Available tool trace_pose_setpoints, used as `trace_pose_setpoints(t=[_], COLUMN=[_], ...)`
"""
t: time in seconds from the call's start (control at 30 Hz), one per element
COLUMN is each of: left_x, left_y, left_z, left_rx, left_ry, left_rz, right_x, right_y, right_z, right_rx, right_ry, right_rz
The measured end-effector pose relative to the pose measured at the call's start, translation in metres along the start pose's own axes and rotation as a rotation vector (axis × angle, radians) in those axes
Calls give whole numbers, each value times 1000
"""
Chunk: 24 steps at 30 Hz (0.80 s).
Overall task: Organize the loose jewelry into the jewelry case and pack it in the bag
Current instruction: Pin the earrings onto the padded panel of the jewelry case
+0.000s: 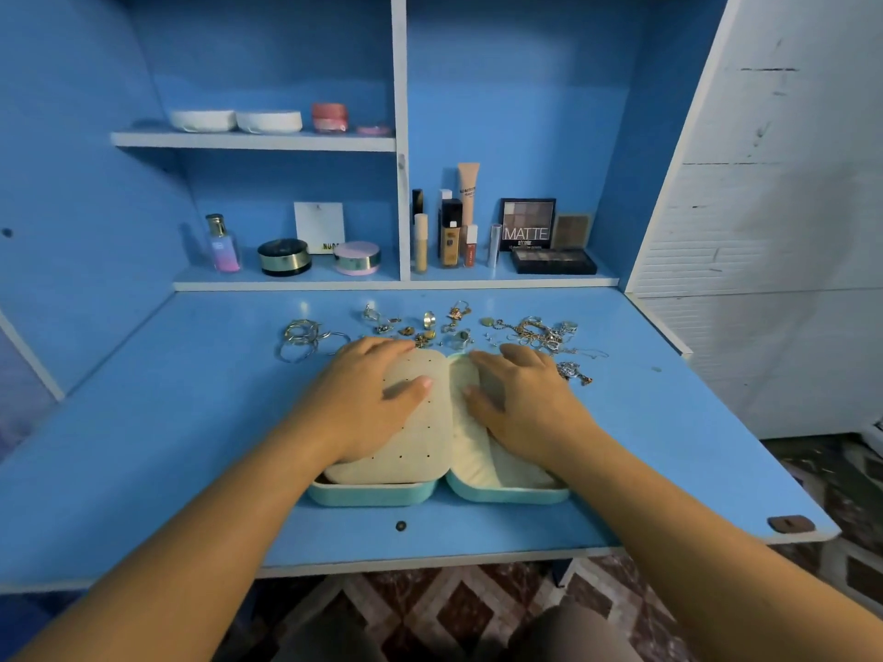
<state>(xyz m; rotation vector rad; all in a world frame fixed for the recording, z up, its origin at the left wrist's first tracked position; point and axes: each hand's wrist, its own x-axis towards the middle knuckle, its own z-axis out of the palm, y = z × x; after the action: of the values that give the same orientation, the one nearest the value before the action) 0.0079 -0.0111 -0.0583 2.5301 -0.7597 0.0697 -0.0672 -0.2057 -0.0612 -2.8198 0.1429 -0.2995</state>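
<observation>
A teal jewelry case point(372, 494) lies open flat on the blue desk, its two beige padded halves facing up. The left half has a perforated panel point(420, 446). My left hand point(368, 403) rests flat on that panel, fingers straight. My right hand point(521, 408) lies flat on the right padded half. Loose jewelry is spread behind the case: silver bangles point(301, 339) at the left, rings and earrings point(425, 324) in the middle, and a tangle of chains point(544, 334) at the right. No bag is in view.
Cosmetics stand on the low shelf behind the desk: a perfume bottle point(222, 243), compacts point(284, 257), foundation tubes point(450, 234) and eyeshadow palettes point(528, 225). An upper shelf point(253, 140) holds white and pink containers. A white cabinet point(774, 207) borders the right side.
</observation>
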Motion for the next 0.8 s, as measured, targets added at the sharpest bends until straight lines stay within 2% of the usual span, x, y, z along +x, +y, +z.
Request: trace_pose_setpoints(t=[0.2, 0.37, 0.53, 0.7, 0.8], left_x=[12, 18, 16, 15, 15], left_y=[-2, -2, -7, -17, -24], left_z=[-4, -9, -5, -8, -13], left_rx=[51, 157, 78, -157, -183], left_ry=[-28, -72, -55, 10, 24], left_rz=[-45, -1, 2, 9, 39], right_x=[13, 14, 14, 39, 73], right_y=[1, 5, 5, 19, 28], right_z=[1, 5, 5, -35, -52], right_rx=[13, -5, 18, 116, 101], right_ry=[-17, 1, 1, -181, -122], right_rz=[-23, -50, -59, -98, -96])
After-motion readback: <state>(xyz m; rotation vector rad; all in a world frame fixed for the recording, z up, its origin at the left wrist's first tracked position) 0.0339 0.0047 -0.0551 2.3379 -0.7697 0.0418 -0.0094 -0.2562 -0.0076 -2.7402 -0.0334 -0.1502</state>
